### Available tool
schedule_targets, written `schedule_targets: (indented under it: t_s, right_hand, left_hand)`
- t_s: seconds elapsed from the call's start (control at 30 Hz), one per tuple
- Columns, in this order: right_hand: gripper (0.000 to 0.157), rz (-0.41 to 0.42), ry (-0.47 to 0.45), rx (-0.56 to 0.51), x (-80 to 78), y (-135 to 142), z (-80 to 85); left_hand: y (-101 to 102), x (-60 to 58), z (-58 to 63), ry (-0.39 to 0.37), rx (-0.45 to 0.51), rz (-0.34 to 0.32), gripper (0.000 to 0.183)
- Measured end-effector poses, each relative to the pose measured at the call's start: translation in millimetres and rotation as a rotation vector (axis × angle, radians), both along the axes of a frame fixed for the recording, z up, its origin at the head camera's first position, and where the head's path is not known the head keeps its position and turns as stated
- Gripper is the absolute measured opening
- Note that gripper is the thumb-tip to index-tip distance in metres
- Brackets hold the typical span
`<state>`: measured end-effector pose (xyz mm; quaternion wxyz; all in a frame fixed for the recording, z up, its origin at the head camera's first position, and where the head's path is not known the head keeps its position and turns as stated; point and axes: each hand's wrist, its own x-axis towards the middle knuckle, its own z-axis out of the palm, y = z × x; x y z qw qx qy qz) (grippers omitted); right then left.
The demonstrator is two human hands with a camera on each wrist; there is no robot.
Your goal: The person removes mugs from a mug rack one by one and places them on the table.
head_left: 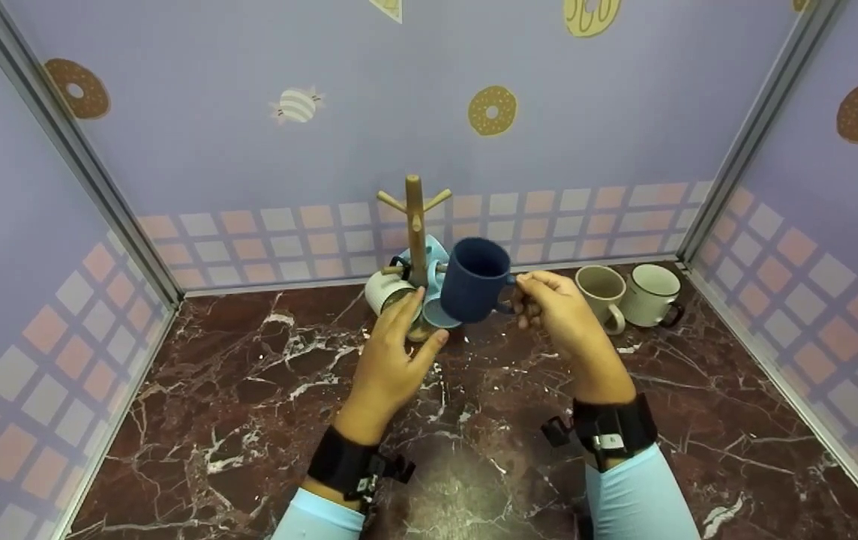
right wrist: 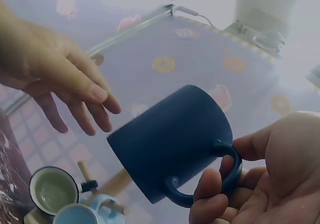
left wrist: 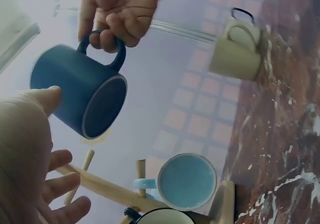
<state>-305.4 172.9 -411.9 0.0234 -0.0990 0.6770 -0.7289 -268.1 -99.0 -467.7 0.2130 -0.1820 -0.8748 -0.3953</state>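
A dark blue mug (head_left: 472,281) is held up by its handle in my right hand (head_left: 553,307); the right wrist view shows the fingers curled through the handle of the blue mug (right wrist: 175,139). My left hand (head_left: 391,360) is beside the mug with fingers spread and holds nothing; in the left wrist view its thumb overlaps the mug's side. Behind both stands a wooden mug tree (head_left: 415,247) with upward pegs. A light blue mug (left wrist: 187,181) hangs by its handle on a lower peg. Next to it on the tree is a white mug with a dark handle (right wrist: 54,190), partly hidden by my left hand in the head view.
To the right on the dark marble tabletop (head_left: 249,420) stand a beige mug (head_left: 600,289) and a white mug with a black handle (head_left: 652,295), side by side near the back wall (head_left: 286,165). Side walls close in the table left and right.
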Motion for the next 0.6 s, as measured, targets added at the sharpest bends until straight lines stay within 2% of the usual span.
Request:
schedule_targets:
  t_s: [0.2,0.33,0.43,0.6]
  right_hand:
    - [0.037,-0.096,-0.031,-0.010,-14.1,18,-10.0]
    - [0.039,-0.151,-0.074,0.003,-24.7,30,-20.6]
    - [0.039,-0.190,-0.093,0.024,-33.3,37,-30.3]
    - [0.038,-0.256,-0.131,0.086,-45.5,47,-47.5]
  left_hand:
    - [14,3.1,-5.7,-0.016,-0.307,-0.021,0.077]
    - [26,5.3,-13.9,-0.043,-0.465,-0.035,0.078]
    - [33,6.6,-22.0,-0.071,-0.519,-0.055,0.080]
    - [41,6.3,-33.9,-0.114,-0.517,-0.082,0.082]
